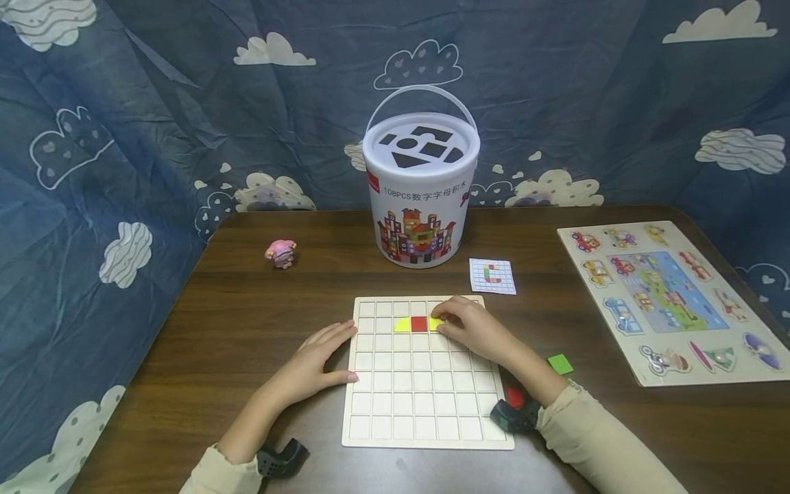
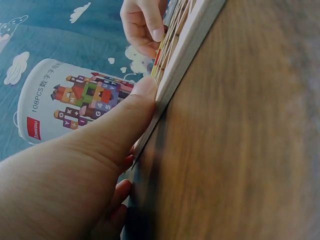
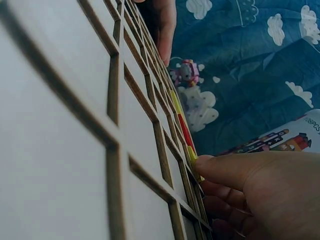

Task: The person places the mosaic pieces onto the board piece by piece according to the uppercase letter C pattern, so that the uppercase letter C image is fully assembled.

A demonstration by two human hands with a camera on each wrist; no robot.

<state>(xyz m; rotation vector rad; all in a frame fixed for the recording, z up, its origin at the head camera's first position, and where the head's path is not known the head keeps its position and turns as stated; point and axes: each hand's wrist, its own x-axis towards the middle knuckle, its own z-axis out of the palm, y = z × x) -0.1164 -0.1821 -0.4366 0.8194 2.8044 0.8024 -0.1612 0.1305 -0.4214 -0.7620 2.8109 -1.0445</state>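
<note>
A wooden grid board (image 1: 426,405) lies on the table between both hands. In its second row from the far edge sit a yellow rounded tile (image 1: 403,325) and a red square tile (image 1: 419,324), side by side. Right of the red one, my right hand (image 1: 474,331) pinches another yellow tile (image 1: 435,323) at its cell, partly covering it; the right wrist view shows the thumb (image 3: 215,167) on that tile's edge. My left hand (image 1: 315,363) rests along the board's left edge, fingers extended and thumb apart, fingertips touching the rim.
Beyond the board lies a small card (image 1: 492,276) with a coloured grid pattern. A green tile (image 1: 560,364) and a red tile (image 1: 515,396) lie by the right forearm. A white bucket (image 1: 420,199), a pink toy figure (image 1: 281,253) and a picture puzzle board (image 1: 623,343) stand around.
</note>
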